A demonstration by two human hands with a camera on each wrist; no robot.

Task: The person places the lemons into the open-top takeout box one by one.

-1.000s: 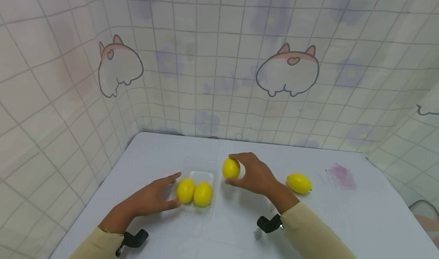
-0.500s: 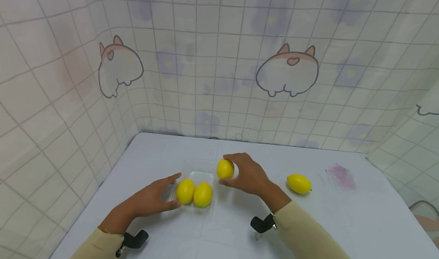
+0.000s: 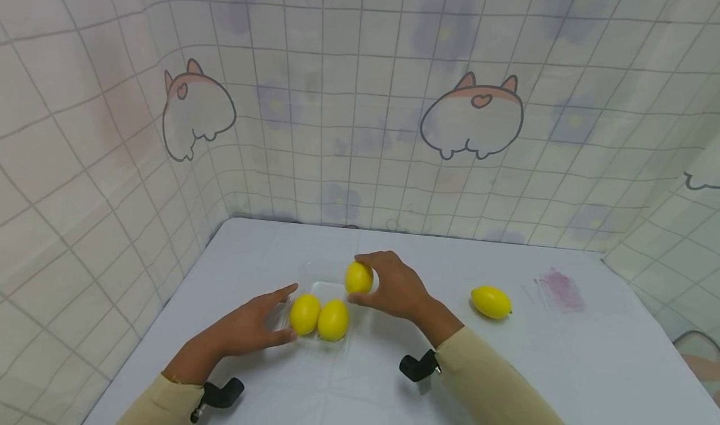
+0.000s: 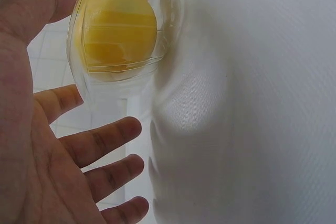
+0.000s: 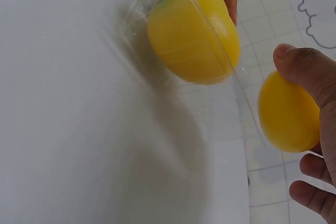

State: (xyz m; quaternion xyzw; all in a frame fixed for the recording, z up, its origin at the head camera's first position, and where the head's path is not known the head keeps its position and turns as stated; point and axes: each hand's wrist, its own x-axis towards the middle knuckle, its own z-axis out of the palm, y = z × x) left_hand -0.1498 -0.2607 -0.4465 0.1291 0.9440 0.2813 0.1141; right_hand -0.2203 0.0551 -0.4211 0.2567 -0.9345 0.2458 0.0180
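Note:
In the head view a clear plastic box [image 3: 320,345] lies on the white table, with two lemons [image 3: 305,314] side by side in its near half. My left hand [image 3: 247,322] is at the box's left side, thumb and index finger at its rim; the left wrist view has the other fingers [image 4: 107,140] spread apart. A third lemon [image 3: 358,278] is held between the thumb and fingers of my right hand [image 3: 394,287], over the box's far right edge. From the right wrist, this lemon [image 5: 289,111] appears beside the clear wall, with another lemon [image 5: 194,35] inside.
Another lemon [image 3: 491,302] lies on the table to the right of my right forearm. Farther right is a pinkish smudge [image 3: 560,289] on the tabletop [image 3: 450,256]. A patterned curtain [image 3: 382,131] hangs behind and along the sides of the table.
My right hand has moved left with its lemon, from beside the box to over its right edge. My left hand and the two lemons in the box have stayed put.

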